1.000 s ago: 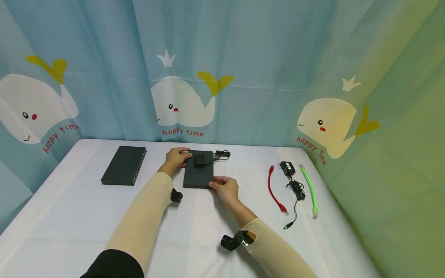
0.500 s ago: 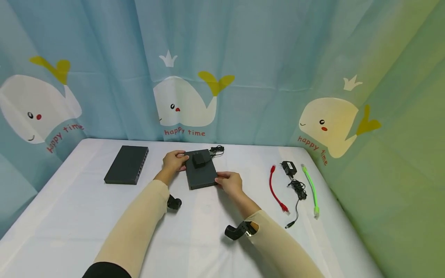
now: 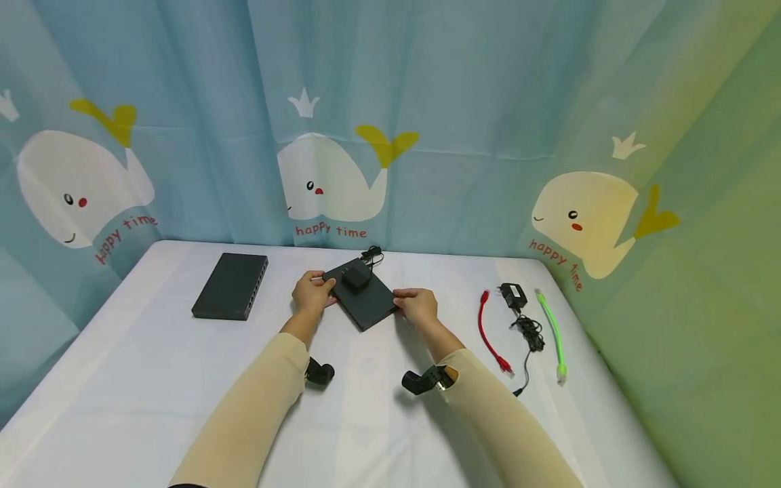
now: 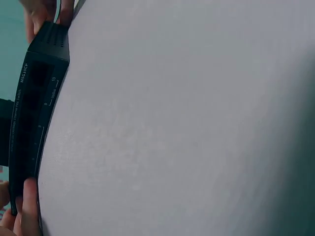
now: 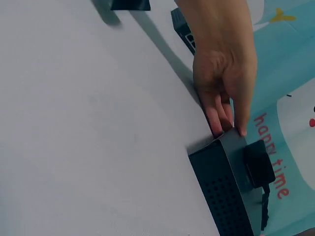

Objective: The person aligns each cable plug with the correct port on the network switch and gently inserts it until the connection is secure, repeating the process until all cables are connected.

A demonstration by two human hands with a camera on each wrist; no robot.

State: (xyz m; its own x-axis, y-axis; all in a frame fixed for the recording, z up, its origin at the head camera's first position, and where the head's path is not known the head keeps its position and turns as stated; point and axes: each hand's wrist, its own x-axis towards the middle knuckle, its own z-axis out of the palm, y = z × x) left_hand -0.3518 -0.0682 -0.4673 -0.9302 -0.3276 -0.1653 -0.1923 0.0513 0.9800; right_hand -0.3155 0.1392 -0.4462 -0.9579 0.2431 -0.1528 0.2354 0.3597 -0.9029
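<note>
Between my hands is a small black Ethernet switch (image 3: 369, 305), turned at an angle close over the white table. A black power adapter (image 3: 356, 276) lies on top of it, its bundled cord (image 3: 371, 255) trailing off the far corner. My left hand (image 3: 312, 295) grips the left corner, thumb on top and fingers underneath. At the right corner, my right hand (image 3: 417, 306) pinches the edge. The left wrist view shows the port side (image 4: 29, 118) with printed lettering; the vented side (image 5: 219, 189) appears in the right wrist view. My right hand is almost wholly hidden there.
A larger black switch (image 3: 230, 286) lies at the table's left. On the right are a red network cable (image 3: 486, 332), a second power adapter (image 3: 514, 295) with a coiled cord (image 3: 529, 331), and a green network cable (image 3: 552, 337). A whale-print curtain (image 3: 464, 135) hangs behind.
The small switch has turned counterclockwise, with the adapter still on it. My right hand has moved away from me and rightward around it; the left hand keeps its hold. The view has shifted slightly left.
</note>
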